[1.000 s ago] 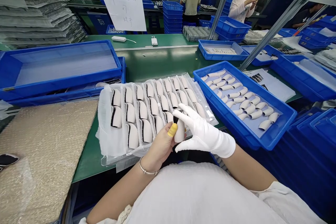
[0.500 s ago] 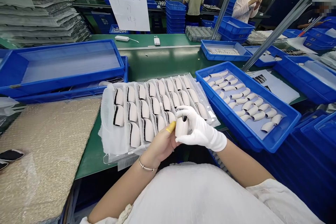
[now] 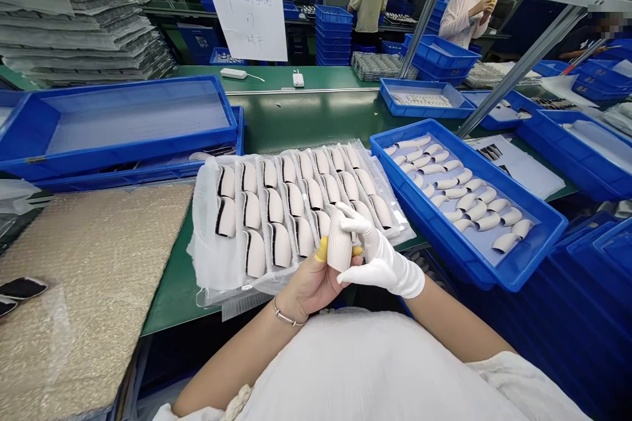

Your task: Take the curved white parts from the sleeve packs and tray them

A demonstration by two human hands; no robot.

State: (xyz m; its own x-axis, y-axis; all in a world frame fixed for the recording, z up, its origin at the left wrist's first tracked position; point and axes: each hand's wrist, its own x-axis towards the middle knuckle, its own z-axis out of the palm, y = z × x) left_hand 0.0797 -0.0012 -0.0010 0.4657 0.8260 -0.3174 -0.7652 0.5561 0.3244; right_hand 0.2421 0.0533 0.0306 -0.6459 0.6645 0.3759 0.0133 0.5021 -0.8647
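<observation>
A curved, ribbed off-white shell piece (image 3: 339,240) is held upright between my two hands, in front of my body. My left hand (image 3: 318,279), bare apart from yellow finger covers, grips its lower part between thumb and fingers. My right hand (image 3: 378,256), in a white glove, is closed on its right side, with fingers at the top and thumb near the bottom. Just beyond lies a padded tray (image 3: 214,256) with rows of similar shell pieces (image 3: 254,253), their dark inner edges showing. More such pieces (image 3: 476,210) lie in the blue bin (image 3: 518,276) on the right.
Blue bins (image 3: 123,161) are stacked on the left of the green table (image 3: 296,125). Bubble wrap (image 3: 89,289) covers the near left, with dark-faced pieces (image 3: 22,288) on it. A slanted metal post (image 3: 518,72) rises behind the right bin. Two co-workers stand farther back.
The shell piece has been turned, so more of its ribbed outer face shows, standing taller in my hands. My left hand has shifted slightly right and down. The view has moved a little.
</observation>
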